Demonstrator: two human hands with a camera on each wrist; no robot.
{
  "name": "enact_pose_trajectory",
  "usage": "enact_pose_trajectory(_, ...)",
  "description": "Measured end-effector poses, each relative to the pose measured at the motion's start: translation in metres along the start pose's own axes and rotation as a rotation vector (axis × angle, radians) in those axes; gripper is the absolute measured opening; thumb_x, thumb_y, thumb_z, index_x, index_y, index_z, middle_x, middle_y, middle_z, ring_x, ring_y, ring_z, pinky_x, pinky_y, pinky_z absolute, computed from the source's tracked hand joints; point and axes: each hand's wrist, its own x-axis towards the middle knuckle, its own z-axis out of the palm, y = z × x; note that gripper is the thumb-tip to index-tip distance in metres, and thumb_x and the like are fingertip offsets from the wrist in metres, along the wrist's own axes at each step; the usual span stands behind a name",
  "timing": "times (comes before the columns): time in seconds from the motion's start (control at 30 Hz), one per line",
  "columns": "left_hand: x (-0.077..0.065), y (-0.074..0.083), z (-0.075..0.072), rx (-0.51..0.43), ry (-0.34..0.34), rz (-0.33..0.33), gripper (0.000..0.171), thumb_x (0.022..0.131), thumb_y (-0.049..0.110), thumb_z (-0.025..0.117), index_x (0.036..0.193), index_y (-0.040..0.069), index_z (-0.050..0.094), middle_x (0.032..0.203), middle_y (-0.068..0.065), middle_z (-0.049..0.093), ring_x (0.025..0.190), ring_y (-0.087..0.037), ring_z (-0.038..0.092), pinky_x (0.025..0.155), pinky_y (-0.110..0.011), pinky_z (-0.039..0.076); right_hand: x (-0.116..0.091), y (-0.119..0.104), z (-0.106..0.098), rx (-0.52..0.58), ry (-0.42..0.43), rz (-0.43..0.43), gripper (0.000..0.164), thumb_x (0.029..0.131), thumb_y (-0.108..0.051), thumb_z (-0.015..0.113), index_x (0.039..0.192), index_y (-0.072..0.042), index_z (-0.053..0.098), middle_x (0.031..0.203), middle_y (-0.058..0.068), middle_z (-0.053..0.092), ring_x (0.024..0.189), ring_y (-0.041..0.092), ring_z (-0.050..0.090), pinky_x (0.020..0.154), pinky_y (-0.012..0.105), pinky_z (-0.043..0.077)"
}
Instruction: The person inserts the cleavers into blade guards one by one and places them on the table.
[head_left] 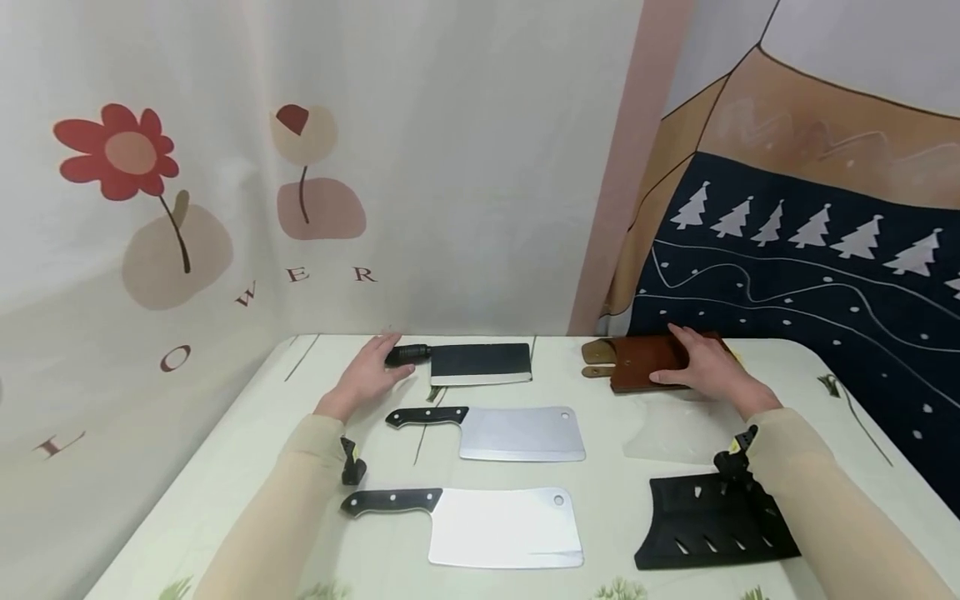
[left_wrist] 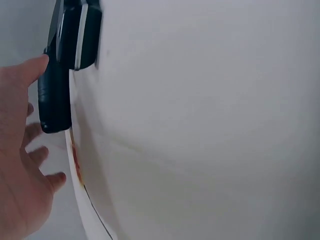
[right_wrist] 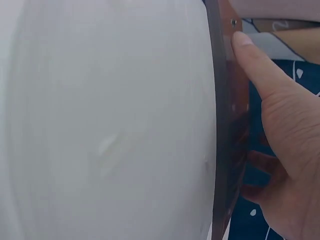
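At the far side of the table lies a cleaver with a dark blade, a pale cutting edge and a black handle. My left hand is at that handle, its fingers spread and the thumb close along it. On the right, my right hand is over a brown leather sheath with two strap ends, the thumb laid on its face and the fingers reaching across its far part. In the right wrist view the thumb overlaps the sheath's edge.
Nearer, two silver cleavers with black riveted handles lie in a row, one in the middle and one in front. A translucent sheath and a black slotted sheath lie at right. Printed curtains hang behind the table.
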Motion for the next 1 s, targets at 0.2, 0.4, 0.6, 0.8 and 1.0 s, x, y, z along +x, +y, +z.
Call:
enact_pose_trajectory(0.2,0.011,-0.003,0.003,-0.038,-0.023,0.02,0.074,0.101,0.033,0.062,0.159,-0.001,0.031,0.163,-0.027,0.024,0.151,-0.045,0.019,0.12,-0.058,0.017,0.001,0.008,-0.002,0.032,-0.042,-0.009,0.116,0.083,-0.053,0.082,0.157,0.01,0.02,0.158,0.042,0.017,0.141,0.061,0.021,0.109,0.075,0.023)
enact_pose_trajectory(0.4,0.022,-0.002,-0.003,-0.08,-0.015,0.017,0.073,0.101,0.031,0.061,0.159,-0.002,0.03,0.162,-0.029,0.025,0.149,-0.047,0.022,0.12,-0.059,0.018,0.009,0.009,-0.002,-0.004,-0.067,-0.054,0.117,0.078,-0.055,0.085,0.156,0.01,0.027,0.159,0.04,0.018,0.141,0.062,0.019,0.108,0.076,0.021)
enact_pose_trajectory(0.6,0.029,0.0,-0.004,-0.129,-0.018,0.031,0.072,0.1,0.026,0.063,0.157,-0.006,0.031,0.16,-0.032,0.028,0.148,-0.049,0.024,0.12,-0.058,0.02,0.013,0.008,-0.002,-0.032,-0.121,-0.076,0.118,0.072,-0.051,0.091,0.156,0.006,0.031,0.16,0.036,0.019,0.141,0.062,0.013,0.106,0.08,0.018)
enact_pose_trajectory(0.8,0.032,0.001,0.003,-0.17,-0.035,0.025,0.073,0.099,0.024,0.066,0.158,-0.003,0.031,0.16,-0.029,0.029,0.148,-0.048,0.025,0.119,-0.057,0.021,0.015,0.005,-0.007,-0.087,-0.152,-0.12,0.114,0.071,-0.042,0.093,0.155,0.007,0.033,0.159,0.035,0.022,0.14,0.062,0.016,0.106,0.081,0.015)
enact_pose_trajectory(1.0,0.034,-0.004,0.005,-0.218,-0.032,0.031,0.073,0.097,0.016,0.07,0.158,-0.001,0.033,0.161,-0.027,0.03,0.148,-0.047,0.025,0.119,-0.058,0.02,0.023,0.003,-0.009,-0.104,-0.18,-0.156,0.118,0.067,-0.043,0.095,0.155,0.007,0.033,0.159,0.034,0.025,0.14,0.061,0.018,0.105,0.081,0.017)
